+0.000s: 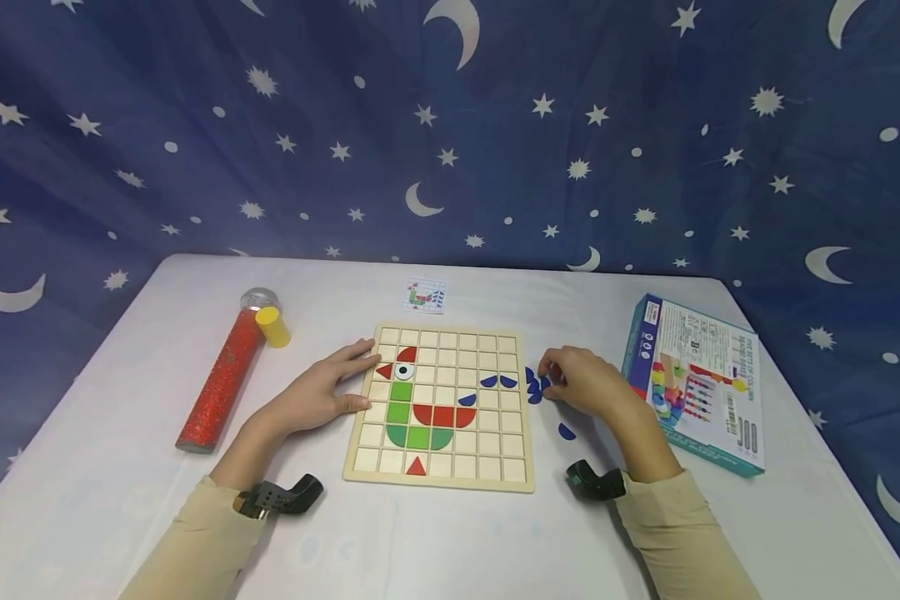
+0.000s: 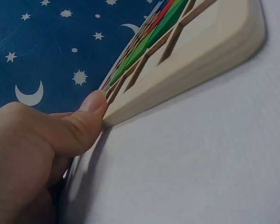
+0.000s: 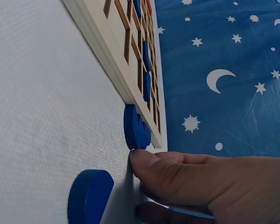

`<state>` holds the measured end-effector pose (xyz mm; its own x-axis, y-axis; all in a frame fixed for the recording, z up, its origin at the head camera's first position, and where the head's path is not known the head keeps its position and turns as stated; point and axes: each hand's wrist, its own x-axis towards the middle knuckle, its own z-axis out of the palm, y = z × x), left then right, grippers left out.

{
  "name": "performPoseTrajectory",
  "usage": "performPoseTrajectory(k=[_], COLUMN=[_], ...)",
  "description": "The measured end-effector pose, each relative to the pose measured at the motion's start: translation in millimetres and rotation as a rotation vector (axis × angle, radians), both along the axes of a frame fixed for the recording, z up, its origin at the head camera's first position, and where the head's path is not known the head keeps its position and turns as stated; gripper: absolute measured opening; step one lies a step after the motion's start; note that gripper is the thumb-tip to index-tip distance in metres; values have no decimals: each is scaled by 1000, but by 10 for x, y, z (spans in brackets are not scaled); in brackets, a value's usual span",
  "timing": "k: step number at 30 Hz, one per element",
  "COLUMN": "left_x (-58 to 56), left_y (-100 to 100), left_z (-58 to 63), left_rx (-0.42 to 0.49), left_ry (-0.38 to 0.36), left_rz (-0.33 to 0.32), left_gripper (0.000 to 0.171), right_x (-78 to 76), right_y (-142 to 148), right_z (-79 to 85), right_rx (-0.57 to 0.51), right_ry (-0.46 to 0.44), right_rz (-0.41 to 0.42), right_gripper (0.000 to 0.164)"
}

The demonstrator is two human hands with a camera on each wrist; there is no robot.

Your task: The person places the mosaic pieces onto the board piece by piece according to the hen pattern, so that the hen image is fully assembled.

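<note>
now the wooden board (image 1: 441, 408) is lying in the middle of the desk (image 1: 120, 400). the left hand (image 1: 322, 392) is resting flat-fingered against its left edge. the right hand (image 1: 581, 383) is pinching small blue pieces (image 1: 534, 387) beside its right edge; lifting just one is working best.

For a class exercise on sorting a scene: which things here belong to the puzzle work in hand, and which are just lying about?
In use:
wooden grid board, steadied by the left hand
loose blue pieces, touched by the right hand
pattern card showing a similar figure

Lying about:
red glitter tube
yellow cylinder
game box
</note>
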<state>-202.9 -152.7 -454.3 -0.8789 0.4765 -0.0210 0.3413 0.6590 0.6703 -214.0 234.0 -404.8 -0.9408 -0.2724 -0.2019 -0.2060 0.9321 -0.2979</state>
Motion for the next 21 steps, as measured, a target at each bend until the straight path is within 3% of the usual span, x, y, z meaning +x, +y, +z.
performPoseTrajectory(k=[12,17,21], left_x=[-29,-20,-9], left_y=[5,11,14], left_z=[-6,-9,-15], left_rx=[-1,-8,-15], left_ry=[2,10,6], left_rz=[9,3,4], left_gripper=[73,73,72], right_x=[-11,11,35], right_y=[37,12,-63], right_z=[19,60,68], right_rx=[-76,-124,-150], right_ry=[2,35,72], right_rz=[-20,20,69], right_gripper=[15,7,9])
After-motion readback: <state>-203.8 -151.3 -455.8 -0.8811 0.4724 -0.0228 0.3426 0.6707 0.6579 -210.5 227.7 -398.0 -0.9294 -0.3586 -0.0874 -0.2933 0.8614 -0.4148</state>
